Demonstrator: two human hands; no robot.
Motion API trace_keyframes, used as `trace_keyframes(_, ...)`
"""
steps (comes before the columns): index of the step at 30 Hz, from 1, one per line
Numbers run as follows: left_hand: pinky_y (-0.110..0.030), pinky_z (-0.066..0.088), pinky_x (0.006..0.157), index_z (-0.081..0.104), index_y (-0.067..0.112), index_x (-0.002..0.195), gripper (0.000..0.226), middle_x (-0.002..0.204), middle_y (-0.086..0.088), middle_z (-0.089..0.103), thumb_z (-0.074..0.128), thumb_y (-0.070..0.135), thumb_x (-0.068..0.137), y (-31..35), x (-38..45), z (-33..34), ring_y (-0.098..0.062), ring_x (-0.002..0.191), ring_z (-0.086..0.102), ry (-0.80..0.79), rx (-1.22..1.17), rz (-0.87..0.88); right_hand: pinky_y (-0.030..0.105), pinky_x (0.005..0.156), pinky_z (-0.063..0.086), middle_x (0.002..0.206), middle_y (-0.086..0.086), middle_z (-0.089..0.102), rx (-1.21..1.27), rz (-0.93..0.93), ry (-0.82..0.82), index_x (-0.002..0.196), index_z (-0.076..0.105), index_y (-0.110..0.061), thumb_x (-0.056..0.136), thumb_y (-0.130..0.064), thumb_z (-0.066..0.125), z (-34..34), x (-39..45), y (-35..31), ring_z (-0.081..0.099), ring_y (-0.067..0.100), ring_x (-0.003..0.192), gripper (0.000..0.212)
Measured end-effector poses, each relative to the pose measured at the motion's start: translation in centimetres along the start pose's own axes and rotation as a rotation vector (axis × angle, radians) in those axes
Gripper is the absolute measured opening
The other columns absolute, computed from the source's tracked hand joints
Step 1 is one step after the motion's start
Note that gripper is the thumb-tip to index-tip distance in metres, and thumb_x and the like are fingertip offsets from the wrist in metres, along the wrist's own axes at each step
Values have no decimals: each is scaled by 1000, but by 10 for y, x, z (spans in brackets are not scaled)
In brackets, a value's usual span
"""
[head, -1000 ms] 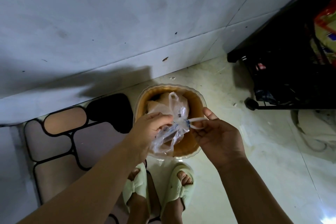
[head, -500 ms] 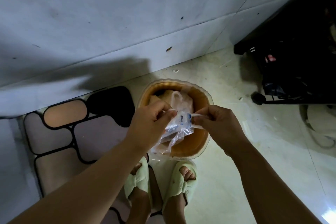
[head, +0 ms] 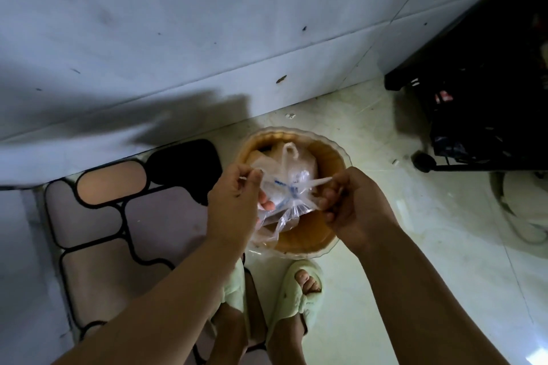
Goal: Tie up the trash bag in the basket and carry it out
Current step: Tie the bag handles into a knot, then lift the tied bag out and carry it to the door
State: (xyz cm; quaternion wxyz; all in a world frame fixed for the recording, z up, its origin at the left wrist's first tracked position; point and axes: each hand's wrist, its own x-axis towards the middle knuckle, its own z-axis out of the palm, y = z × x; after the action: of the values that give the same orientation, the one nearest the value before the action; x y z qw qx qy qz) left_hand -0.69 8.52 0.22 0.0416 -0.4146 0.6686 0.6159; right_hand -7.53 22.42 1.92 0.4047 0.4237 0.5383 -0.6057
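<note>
View from above, looking down at floor beside white tiled wall [head: 178,38]. Round brown basket [head: 332,157] stands on pale floor, just ahead of two feet in light green slippers [head: 299,290]. Clear plastic trash bag [head: 284,187] sits in basket, top gathered. Left hand [head: 234,204] pinches one strip of bag; right hand [head: 353,207] pinches other strip; hands apart, pulling plastic taut between them over basket. One bag handle loop stands up behind. Patterned mat [head: 112,216] at left. Black wheeled rack [head: 480,115] at right

Left hand [head: 234,204], right hand [head: 353,210] both pinched closed, forearms converging.
</note>
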Motion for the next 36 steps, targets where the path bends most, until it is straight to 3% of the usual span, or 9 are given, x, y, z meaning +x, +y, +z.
trace_keyframes(3, -15, 47, 43, 56, 4, 87, 14, 78, -9, 64, 49, 16, 90, 23, -22, -5, -10, 64, 66, -230, -87, -57, 26, 51, 39, 59, 8, 61, -91, -83, -140, 62, 64, -10, 79, -17, 51, 3, -34, -3, 53, 17, 55, 23)
trace_keyframes(8, -23, 56, 55, 62, 12, 91, 15, 91, -4, 68, 48, 7, 89, 73, -50, -13, -16, 77, 71, -391, -132, -75, 30, 64, 43, 81, 7, 68, -304, -229, -156, 95, 66, -7, 84, -18, 52, 12, -81, -7, 60, 19, 74, 21)
trace_keyframes(12, -24, 57, 56, 61, 18, 99, 36, 107, -3, 61, 44, -10, 84, 114, -68, -23, -21, 88, 68, -463, 0, 10, 35, 72, 48, 74, 5, 67, -253, -260, -164, 85, 64, -8, 84, -5, 47, 14, -124, -22, 60, 18, 72, 17)
trace_keyframes(15, -21, 54, 54, 56, 28, 95, 46, 121, -3, 50, 43, -14, 81, 146, -83, -33, -24, 90, 66, -449, 21, 64, 23, 55, 49, 69, 5, 66, -206, -283, -213, 69, 61, -12, 80, 4, 49, 17, -164, -34, 63, 11, 58, 23)
trace_keyframes(18, -24, 56, 64, 56, 24, 103, 33, 120, 3, 53, 43, -2, 88, 177, -103, -47, -16, 88, 68, -462, 78, 67, 19, 45, 48, 60, 1, 66, -179, -326, -224, 66, 61, -12, 82, 4, 52, 22, -203, -43, 64, 10, 54, 24)
trace_keyframes(21, -36, 54, 86, 55, 21, 111, 25, 119, 3, 57, 49, 11, 89, 202, -119, -61, -18, 102, 62, -432, 282, 94, 27, 60, 48, 87, 9, 62, -188, -336, -185, 89, 57, -12, 85, -4, 52, 28, -238, -47, 60, 23, 79, 11)
trace_keyframes(23, -41, 52, 91, 55, 21, 114, 28, 115, 4, 55, 54, 16, 87, 223, -134, -67, -19, 102, 60, -414, 446, 148, 32, 70, 49, 92, 11, 59, -173, -355, -147, 94, 57, -11, 84, -4, 52, 30, -264, -49, 57, 25, 87, 13)
trace_keyframes(30, -33, 53, 73, 49, 20, 121, 36, 101, 6, 55, 54, 27, 86, 284, -202, -65, -12, 81, 58, -516, 734, 349, 25, 62, 39, 91, 2, 64, -81, -491, -73, 105, 62, -10, 82, 7, 51, -9, -363, -59, 55, 15, 81, 31)
trace_keyframes(36, -32, 53, 73, 52, 22, 119, 35, 93, 4, 61, 54, 29, 85, 305, -271, -37, -13, 79, 61, -646, 898, 491, 26, 68, 41, 96, 3, 68, 76, -503, 26, 100, 65, -8, 85, -5, 58, -91, -444, -34, 59, 16, 89, 17)
